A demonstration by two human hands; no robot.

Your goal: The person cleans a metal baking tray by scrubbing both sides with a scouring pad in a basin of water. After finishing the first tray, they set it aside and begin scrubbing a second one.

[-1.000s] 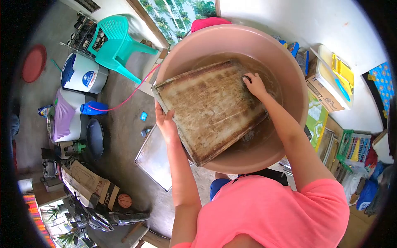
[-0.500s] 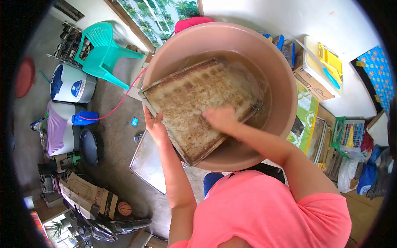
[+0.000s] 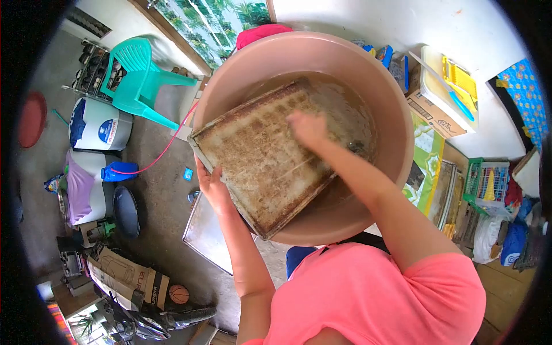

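Note:
A rectangular metal tray (image 3: 259, 164), stained brown and rusty, rests tilted in a big pinkish-brown tub (image 3: 394, 172). Murky water (image 3: 359, 115) shows beyond its far edge. My left hand (image 3: 213, 187) grips the tray's left edge, with the thumb on top and the other fingers partly under the rim. Over the upper right part of the tray is my right hand (image 3: 309, 129), its fingers curled and blurred by motion. Whether it holds something is hidden.
A teal chair (image 3: 138, 80), a blue dipper (image 3: 118, 171) and a dark basin (image 3: 125, 211) are on the left. Another tray (image 3: 210, 236) lies below the tub. Right of the tub are a cardboard box (image 3: 440, 118) and a green basket (image 3: 473, 184).
My right hand has moved up the tray, away from my body. The tray and my left hand have shifted slightly down and left in the view.

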